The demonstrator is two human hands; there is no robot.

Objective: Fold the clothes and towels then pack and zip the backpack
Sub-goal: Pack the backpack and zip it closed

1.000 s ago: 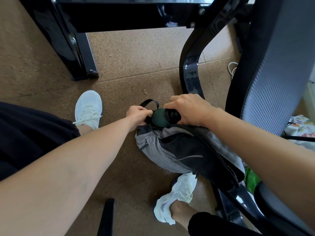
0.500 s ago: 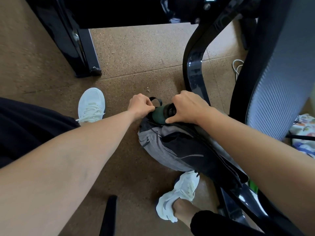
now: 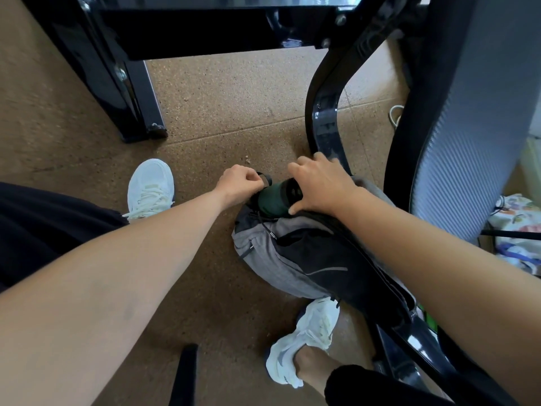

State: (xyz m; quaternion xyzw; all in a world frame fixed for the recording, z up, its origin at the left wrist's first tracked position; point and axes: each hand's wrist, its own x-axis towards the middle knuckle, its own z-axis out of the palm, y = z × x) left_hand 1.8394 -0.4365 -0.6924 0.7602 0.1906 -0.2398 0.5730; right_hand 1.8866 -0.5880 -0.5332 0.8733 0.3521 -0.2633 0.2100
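Observation:
A grey and black backpack (image 3: 281, 259) lies on the floor between my feet, its top end pointing away from me. Dark green fabric (image 3: 270, 200) bulges out of its open top. My left hand (image 3: 238, 184) is curled in a fist at the top left edge of the opening, gripping the backpack's black top strap. My right hand (image 3: 319, 184) lies over the green fabric, thumb against its near side and fingers spread across the top. A zip pull on a cord (image 3: 272, 234) hangs just below the opening.
A black chair frame (image 3: 322, 121) curves up just behind the backpack, and its grey mesh back (image 3: 474, 136) fills the right. A black table leg (image 3: 140, 112) stands at the upper left. My white shoes (image 3: 150, 189) flank the backpack. Patterned cloth (image 3: 515, 227) lies at the right edge.
Both hands and the backpack's top have shifted slightly away from me. My right hand's fingers have spread further over the green fabric, and the black strap loop is now mostly hidden under my left hand.

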